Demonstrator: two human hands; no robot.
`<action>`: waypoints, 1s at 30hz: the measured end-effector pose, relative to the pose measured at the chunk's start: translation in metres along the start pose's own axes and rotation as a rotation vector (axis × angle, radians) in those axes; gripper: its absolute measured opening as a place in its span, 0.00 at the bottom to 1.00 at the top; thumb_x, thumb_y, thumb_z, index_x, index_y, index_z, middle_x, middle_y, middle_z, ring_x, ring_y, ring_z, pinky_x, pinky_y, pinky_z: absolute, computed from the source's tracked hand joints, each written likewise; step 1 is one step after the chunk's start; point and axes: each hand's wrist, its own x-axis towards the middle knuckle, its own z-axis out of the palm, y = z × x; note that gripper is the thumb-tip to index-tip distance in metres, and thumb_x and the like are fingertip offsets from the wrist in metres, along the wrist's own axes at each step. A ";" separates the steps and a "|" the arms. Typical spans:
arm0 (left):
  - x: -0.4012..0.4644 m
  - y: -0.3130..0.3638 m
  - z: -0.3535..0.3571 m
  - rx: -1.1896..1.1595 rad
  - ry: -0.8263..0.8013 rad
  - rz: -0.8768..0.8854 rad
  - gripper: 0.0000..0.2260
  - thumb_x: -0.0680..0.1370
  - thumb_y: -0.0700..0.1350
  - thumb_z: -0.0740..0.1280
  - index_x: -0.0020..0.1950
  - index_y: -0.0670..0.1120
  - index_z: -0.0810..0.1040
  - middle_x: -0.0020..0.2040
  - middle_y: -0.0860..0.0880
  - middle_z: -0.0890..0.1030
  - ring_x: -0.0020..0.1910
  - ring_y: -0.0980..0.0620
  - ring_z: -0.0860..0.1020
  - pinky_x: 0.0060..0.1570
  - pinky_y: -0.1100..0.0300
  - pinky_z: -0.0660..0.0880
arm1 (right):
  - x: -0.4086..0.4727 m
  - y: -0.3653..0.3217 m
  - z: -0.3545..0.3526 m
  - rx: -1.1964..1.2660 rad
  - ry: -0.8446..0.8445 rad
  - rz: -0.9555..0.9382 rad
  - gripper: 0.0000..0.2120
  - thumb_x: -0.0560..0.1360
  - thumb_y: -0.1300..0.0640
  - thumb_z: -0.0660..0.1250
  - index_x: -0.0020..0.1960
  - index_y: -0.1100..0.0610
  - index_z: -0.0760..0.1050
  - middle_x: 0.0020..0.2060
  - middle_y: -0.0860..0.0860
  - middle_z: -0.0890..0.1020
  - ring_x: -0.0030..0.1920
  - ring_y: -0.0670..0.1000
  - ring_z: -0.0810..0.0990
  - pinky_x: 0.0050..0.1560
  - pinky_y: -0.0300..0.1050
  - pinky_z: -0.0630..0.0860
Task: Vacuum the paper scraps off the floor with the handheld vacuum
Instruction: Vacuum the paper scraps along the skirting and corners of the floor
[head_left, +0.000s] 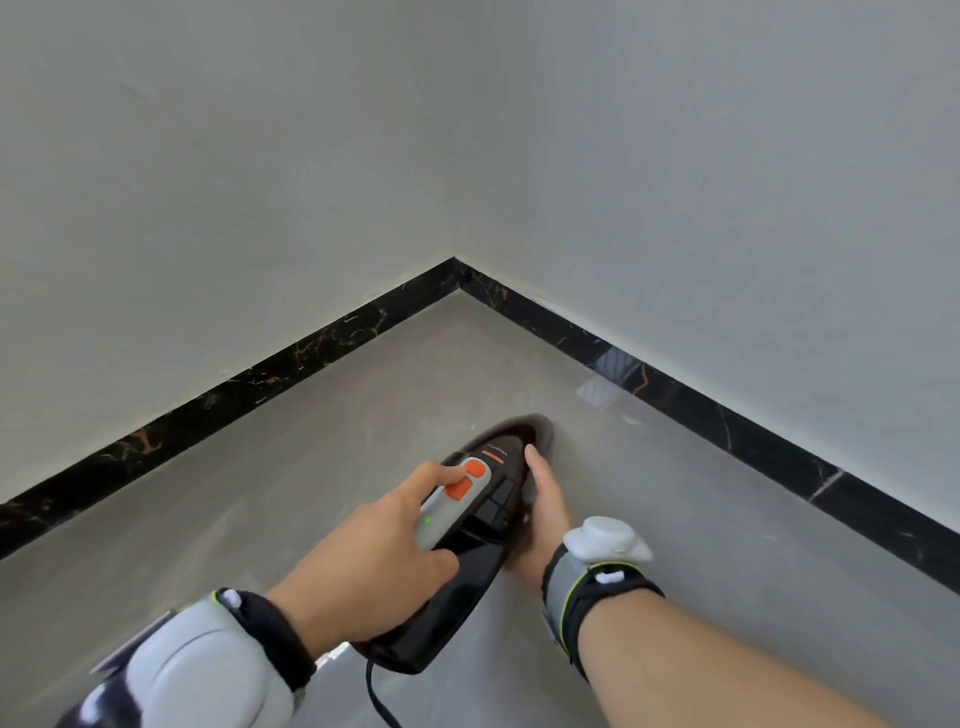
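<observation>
1. Lower left of the frame: your left hand (363, 566) is wrapped round the grey handle of the vacuum (470, 540), thumb lying up by the orange buttons (467, 480). That's the right place to hold it, with the switches in thumb reach. A small green light shows on the handle.

2. Centre, a bit below the middle: the vacuum points up-frame toward the corner, nose (530, 428) down near the floor (260, 493). It looks like hard, glossy plastic, so probably light and stiff but a bit slick. I'd keep the grip on the handle, not the shiny body.

3. Just right of it: your right hand (543, 512) lies along the vacuum's right side, fingers fairly straight, steadying rather than gripping.

4. The cord (375, 696) trails off the back toward the bottom edge. It could snag or drag, so mind it.

5. Left to right across the middle: the black baseboard (291, 358) and white walls (208, 182) meet in a corner ahead. The nose will likely bump there.

6. I can't spot any paper scraps on the floor that shows.
</observation>
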 end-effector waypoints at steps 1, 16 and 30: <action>0.007 0.003 0.003 0.013 0.000 0.013 0.24 0.76 0.44 0.65 0.64 0.69 0.63 0.32 0.49 0.75 0.25 0.50 0.70 0.24 0.62 0.68 | 0.001 -0.004 -0.001 0.017 -0.007 -0.017 0.33 0.76 0.34 0.65 0.52 0.66 0.86 0.48 0.65 0.87 0.40 0.63 0.89 0.50 0.58 0.78; 0.038 0.029 0.012 0.009 -0.110 0.037 0.25 0.77 0.43 0.64 0.67 0.66 0.63 0.35 0.47 0.75 0.27 0.46 0.72 0.22 0.61 0.71 | -0.005 -0.027 -0.023 0.100 -0.018 -0.095 0.34 0.75 0.32 0.66 0.54 0.64 0.86 0.53 0.65 0.86 0.44 0.64 0.88 0.53 0.58 0.77; 0.014 0.081 0.011 0.218 -0.230 0.104 0.25 0.76 0.44 0.64 0.67 0.67 0.63 0.40 0.45 0.79 0.30 0.45 0.74 0.28 0.55 0.77 | -0.036 -0.018 -0.070 0.094 0.103 -0.075 0.49 0.60 0.24 0.73 0.69 0.57 0.79 0.64 0.62 0.82 0.64 0.65 0.82 0.69 0.63 0.74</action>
